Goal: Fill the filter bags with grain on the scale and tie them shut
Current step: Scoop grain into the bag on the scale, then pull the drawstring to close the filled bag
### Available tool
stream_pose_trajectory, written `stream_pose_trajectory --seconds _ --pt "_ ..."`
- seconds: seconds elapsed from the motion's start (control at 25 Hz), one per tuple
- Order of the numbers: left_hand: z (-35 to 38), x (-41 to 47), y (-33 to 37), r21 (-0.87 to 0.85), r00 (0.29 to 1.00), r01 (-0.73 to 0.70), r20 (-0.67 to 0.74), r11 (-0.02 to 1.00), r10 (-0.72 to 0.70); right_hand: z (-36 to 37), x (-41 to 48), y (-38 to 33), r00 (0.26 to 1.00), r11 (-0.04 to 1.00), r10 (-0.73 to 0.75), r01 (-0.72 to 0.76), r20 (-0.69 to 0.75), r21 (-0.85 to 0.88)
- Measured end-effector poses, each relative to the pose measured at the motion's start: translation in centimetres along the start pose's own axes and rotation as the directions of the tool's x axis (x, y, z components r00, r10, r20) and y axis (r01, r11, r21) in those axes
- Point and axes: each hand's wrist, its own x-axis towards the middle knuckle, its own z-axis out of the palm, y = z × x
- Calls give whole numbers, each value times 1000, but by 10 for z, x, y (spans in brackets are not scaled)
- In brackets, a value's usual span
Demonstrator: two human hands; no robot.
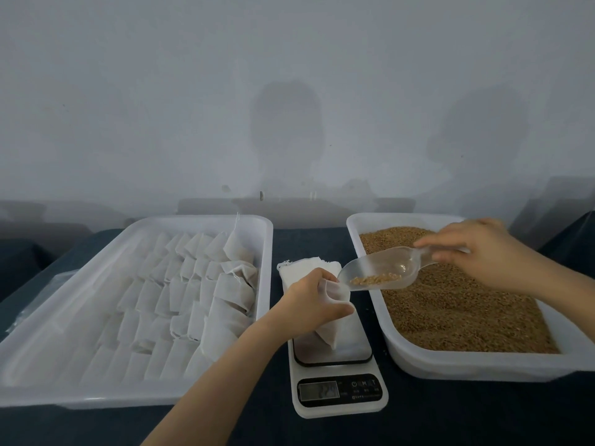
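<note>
My left hand (314, 294) grips the mouth of a white filter bag (331, 329) whose bottom rests on the steel plate of the digital scale (338, 378). My right hand (479, 249) holds the handle of a clear plastic scoop (383, 268). The scoop tilts down to the left, its lip at the bag's mouth, with a little brown grain lying near its front. The grain (450, 304) fills a white tray (476, 365) on the right. A small stack of flat bags (302, 267) lies behind the scale.
A large white tray (64, 391) on the left holds several rows of filled, tied bags (193, 300). Everything stands on a dark blue cloth (418, 420) against a grey wall. A clear plastic sheet (38, 300) lies left of the big tray.
</note>
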Motion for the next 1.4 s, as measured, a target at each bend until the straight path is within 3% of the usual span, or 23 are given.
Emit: stream_pose_trajectory --seconds 0.32,0.52,0.64,0.8,0.88,1.0,1.08,1.16,1.28,1.4 --pt "0 -1 2 -15 1000 6 17 1000 -6 -2 12 -21 972 949 -228 210 -50 -234" --pt "-1 0 2 -18 999 23 26 1000 -22 -11 22 -46 902 801 -429 360 -41 -478" --pt "-1 0 2 -16 1000 23 20 1000 -22 -13 25 -62 822 673 -568 432 -46 -600" --pt "-1 0 1 -7 1000 18 12 1000 -18 -11 21 -76 712 544 -700 493 -43 -679" --pt "-1 0 0 6 1000 18 7 1000 -18 -11 17 -76 706 527 -708 501 -29 -687" --pt "-1 1 -1 28 1000 13 -9 1000 -13 -12 10 -52 805 677 -578 383 -132 -629" --pt "-1 2 -2 20 1000 19 -15 1000 -19 -5 5 -25 894 855 -351 185 -279 -484" --pt "-1 2 -3 14 1000 24 -13 1000 -24 13 1 2 928 960 -45 -63 -370 -274" --pt "-1 2 -4 24 1000 19 -15 1000 -18 50 -1 30 908 942 318 -335 -274 -15" --pt "0 2 -4 27 1000 17 -14 999 -17 78 -4 53 874 884 464 -467 -141 11"
